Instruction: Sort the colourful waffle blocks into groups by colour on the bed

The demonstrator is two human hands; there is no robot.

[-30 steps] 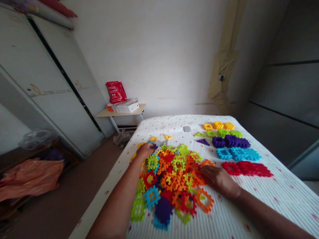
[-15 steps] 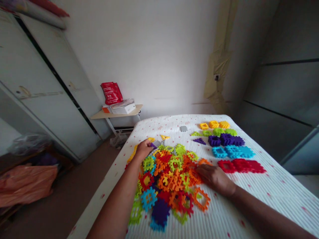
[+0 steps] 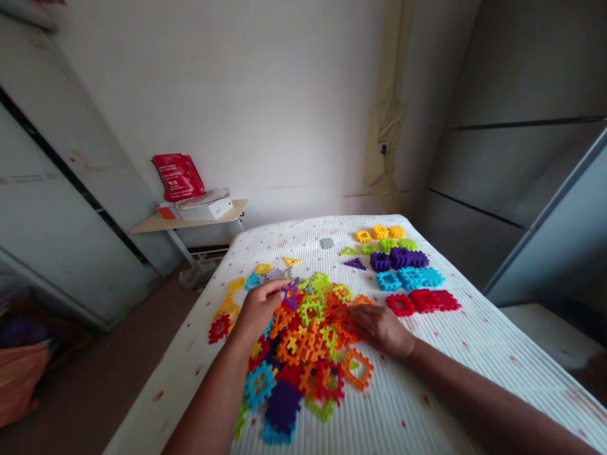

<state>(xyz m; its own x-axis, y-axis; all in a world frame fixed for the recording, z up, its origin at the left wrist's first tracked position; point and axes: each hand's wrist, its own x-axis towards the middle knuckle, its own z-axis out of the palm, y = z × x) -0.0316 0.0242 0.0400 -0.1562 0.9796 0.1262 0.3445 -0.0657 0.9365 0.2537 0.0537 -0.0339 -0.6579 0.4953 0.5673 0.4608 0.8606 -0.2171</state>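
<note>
My left hand (image 3: 260,308) is closed in a pinch on a purple plastic interlocking tile (image 3: 292,293), raised at the upper left part of a mixed pile. My right hand (image 3: 386,330) lies low at the pile's right side. Its fingers are stretched over the edge of the orange tiles (image 3: 344,328) and touch them; nothing shows in its grip. Lime green tiles (image 3: 312,309), a blue window tile (image 3: 260,384) and a dark purple solid tile (image 3: 283,404) also lie in the heap. An orange square frame (image 3: 359,368) sits at its lower right.
Sorted rows stand on the right of the bed (image 3: 441,379): yellow (image 3: 380,232), green (image 3: 387,244), purple (image 3: 401,257), light blue (image 3: 411,278) and red (image 3: 425,301) tiles. A grey tile (image 3: 327,242) lies alone. Behind left is a small table (image 3: 147,222) with a red bag (image 3: 177,177).
My left hand has drawn back toward me with the purple tile, uncovering blue and grey pieces behind. The right hand stays by the orange tiles. The view has turned right.
</note>
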